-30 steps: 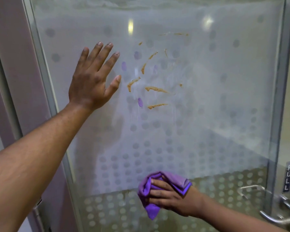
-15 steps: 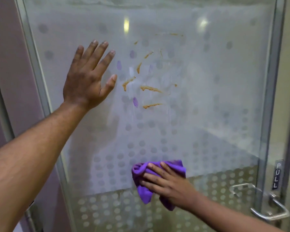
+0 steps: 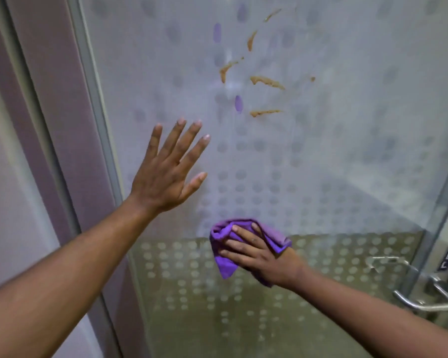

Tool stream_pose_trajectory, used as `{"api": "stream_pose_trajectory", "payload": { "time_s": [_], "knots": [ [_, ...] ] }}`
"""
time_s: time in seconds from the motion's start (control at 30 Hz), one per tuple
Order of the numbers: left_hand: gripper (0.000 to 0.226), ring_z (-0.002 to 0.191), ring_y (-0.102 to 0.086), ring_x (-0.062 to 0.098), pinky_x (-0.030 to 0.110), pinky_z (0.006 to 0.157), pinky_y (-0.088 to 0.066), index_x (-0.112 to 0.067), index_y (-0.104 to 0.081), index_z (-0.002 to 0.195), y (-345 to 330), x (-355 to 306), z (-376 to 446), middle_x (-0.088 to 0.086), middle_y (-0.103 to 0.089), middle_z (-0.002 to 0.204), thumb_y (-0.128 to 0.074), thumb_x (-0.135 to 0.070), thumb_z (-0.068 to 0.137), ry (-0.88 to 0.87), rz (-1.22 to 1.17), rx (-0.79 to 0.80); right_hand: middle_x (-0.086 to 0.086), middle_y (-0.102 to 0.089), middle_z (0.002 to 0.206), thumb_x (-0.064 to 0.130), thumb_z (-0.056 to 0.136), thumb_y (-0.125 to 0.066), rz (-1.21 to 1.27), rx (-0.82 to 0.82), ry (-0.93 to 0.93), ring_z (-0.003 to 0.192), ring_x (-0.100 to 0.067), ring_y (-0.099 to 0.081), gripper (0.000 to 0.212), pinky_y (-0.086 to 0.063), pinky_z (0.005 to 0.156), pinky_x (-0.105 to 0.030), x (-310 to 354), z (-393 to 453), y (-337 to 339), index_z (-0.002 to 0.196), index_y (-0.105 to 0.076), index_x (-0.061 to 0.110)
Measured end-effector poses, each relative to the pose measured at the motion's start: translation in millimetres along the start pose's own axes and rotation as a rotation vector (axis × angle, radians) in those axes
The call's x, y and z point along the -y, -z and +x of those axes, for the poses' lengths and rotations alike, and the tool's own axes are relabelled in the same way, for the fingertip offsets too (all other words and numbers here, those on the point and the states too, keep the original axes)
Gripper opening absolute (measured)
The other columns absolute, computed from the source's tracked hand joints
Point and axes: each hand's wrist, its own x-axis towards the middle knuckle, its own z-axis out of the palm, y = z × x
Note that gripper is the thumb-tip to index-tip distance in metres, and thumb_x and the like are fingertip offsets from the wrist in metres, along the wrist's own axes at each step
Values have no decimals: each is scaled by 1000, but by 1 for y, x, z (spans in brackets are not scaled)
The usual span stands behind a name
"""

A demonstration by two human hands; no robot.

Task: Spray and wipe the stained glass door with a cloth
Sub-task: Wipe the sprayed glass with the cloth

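Right hand (image 3: 259, 257) pressed a soft, crumpled purple cloth (image 3: 226, 264) to the frosted, dotted glass door (image 3: 347, 151), likely rigid, slippery; left hand (image 3: 166, 174) lay flat, 5 fingers wide.

Left hand (image 3: 166, 174) splayed flat; right hand (image 3: 259, 257) gripping, both arms outstretched

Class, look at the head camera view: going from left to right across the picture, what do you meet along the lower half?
Door frame → left hand → purple cloth under the right hand → metal door handle.
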Motion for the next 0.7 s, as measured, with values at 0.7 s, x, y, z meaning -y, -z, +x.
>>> {"api": "stream_pose_trajectory", "payload": {
  "time_s": [0.7],
  "knots": [
    [72,166,-16,30,57,133,-1,-13,-19,170,-15,2,-18,6,-14,177,-33,-50,111,-33,52,-20,-14,-20,173,2,91,-35,119,189,318,162,-31,-12,72,-12,132,-46,33,103,14,162,-29,1]
  ]
}}
